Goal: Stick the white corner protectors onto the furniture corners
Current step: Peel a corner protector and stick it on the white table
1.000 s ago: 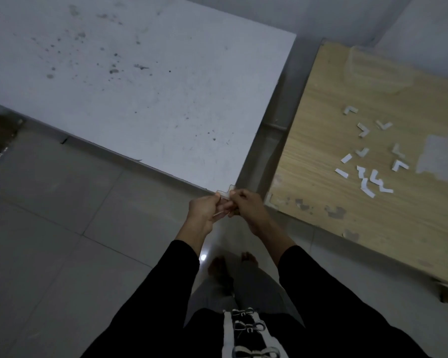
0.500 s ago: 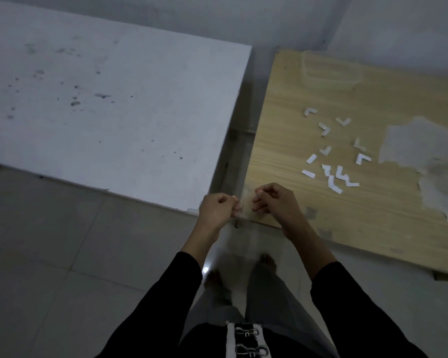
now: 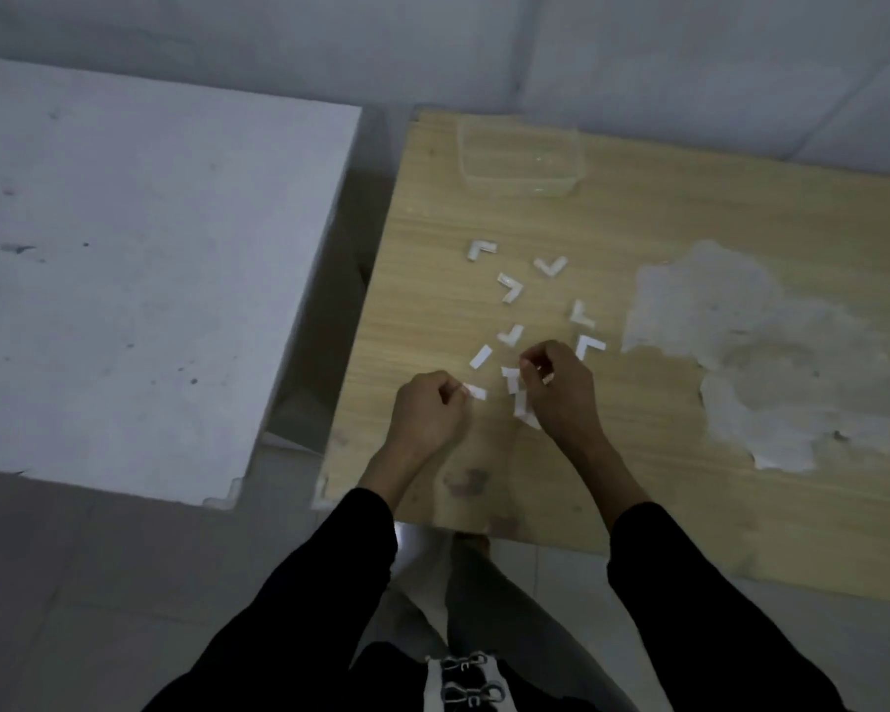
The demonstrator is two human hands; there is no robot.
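Fingers (image 3: 453,399) of our left hand (image 3: 427,413) are curled in and pinch one end of a short white strip (image 3: 476,392), which points right, low over the wooden table (image 3: 638,506). Our right hand (image 3: 561,393) is just beside it, also over the table. Its fingers (image 3: 533,359) are bent tightly around a small white scrap (image 3: 548,378). Only a sliver of the scrap shows, so we cannot tell what it is.

A few flat white pieces (image 3: 522,411) lie on the wood under and beside this hand. A single straight one (image 3: 480,356) lies apart, just beyond our left hand.

The white corner protectors (image 3: 481,249) lie loose on the same table, beyond our hands. We count six L-shaped pieces, scattered and turned different ways. The nearest (image 3: 589,345) is just past our right hand, and the rest spread toward the far side. A clear plastic container (image 3: 520,164) stands near the table's far edge, well apart from them. A large pale, rough patch (image 3: 751,352) covers the wood to the right.

To the left, across a narrow gap, stands a white table (image 3: 150,274) flecked with dark spots. Something pale (image 3: 222,498) shows at its near right corner, too dim for us to make out. Black sleeves (image 3: 689,608) cover our forearms, and a grey tiled floor (image 3: 73,583) lies below.
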